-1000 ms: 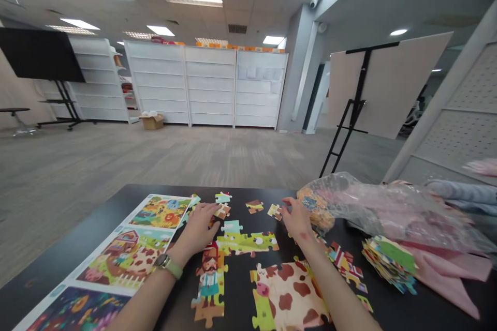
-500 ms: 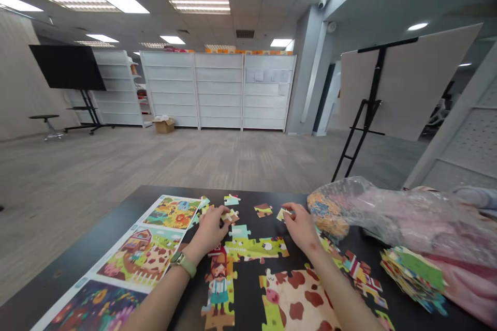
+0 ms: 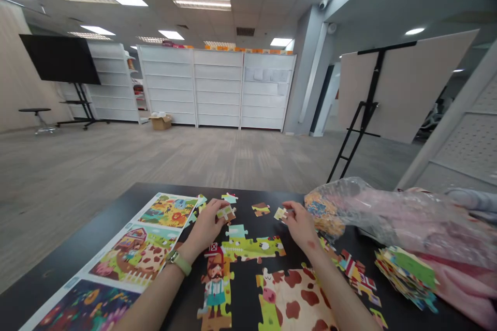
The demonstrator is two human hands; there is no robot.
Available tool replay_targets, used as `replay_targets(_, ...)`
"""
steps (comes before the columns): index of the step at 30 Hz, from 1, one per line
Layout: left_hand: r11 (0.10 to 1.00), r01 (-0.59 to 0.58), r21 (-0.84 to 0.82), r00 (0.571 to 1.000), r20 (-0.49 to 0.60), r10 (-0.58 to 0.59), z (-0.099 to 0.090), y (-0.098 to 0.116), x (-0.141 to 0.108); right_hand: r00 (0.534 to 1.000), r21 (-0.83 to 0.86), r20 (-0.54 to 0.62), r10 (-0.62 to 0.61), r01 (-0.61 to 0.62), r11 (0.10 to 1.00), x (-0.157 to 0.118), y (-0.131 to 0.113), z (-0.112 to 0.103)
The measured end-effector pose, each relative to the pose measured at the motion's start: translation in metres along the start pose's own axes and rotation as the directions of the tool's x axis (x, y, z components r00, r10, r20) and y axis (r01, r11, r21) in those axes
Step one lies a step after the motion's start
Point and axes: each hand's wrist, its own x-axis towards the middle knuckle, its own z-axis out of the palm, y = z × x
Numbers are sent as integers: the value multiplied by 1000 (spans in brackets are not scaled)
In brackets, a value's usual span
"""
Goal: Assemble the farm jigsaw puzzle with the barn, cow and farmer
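Observation:
My left hand rests over the black table and pinches a small jigsaw piece at its fingertips. My right hand holds another small, pale jigsaw piece between finger and thumb. Between my hands lie a green joined section with sheep and a loose teal piece. Nearer me are a joined farmer section and a brown-spotted cow section. A printed picture sheet lies left of my left hand.
A clear plastic bag of puzzle pieces lies right of my right hand, beside a stack of jigsaw pieces and pink cloth. Beyond the table's far edge are a carpeted floor, white shelving and an easel board.
My right hand has lifted the small piece off the table and holds it. My left hand has stayed at its piece, and my head view has turned slightly and levelled.

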Motion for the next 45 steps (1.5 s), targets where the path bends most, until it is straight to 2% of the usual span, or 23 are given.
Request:
replay_targets(6,999,-31,-17,999,-10,31,5,-3,-1,971,-108,197,-134,157,982,-11,-17,18)
replay_targets(11,999,-2,32,1000,-23,3,5,-2,-2,945,-159,293,-145,198,967,-14,-30,23)
replay_targets(13,999,-5,40,1000,-8,6,3,2,-3,943,-165,304,-131,188,968,-12,-31,18)
replay_targets(16,998,-51,25,996,80,49,1,13,-8,945,-158,304,-120,174,972,-11,-28,12)
replay_targets(20,994,-110,-6,971,213,108,0,31,-19,927,-127,348,-138,192,973,-11,-23,16)
replay_targets(24,994,-107,-14,952,287,107,0,39,-26,917,-99,368,-156,206,974,-11,-22,18)
replay_targets(31,998,-52,-26,936,347,57,-2,33,-26,905,-59,374,-204,243,968,-10,-28,10)
replay_targets(38,998,-25,-52,919,393,44,-11,34,-25,896,-31,394,-206,237,971,-15,-28,14)
replay_targets(45,998,-14,-61,921,387,37,-17,30,-24,904,-3,376,-203,220,975,-14,-32,8)
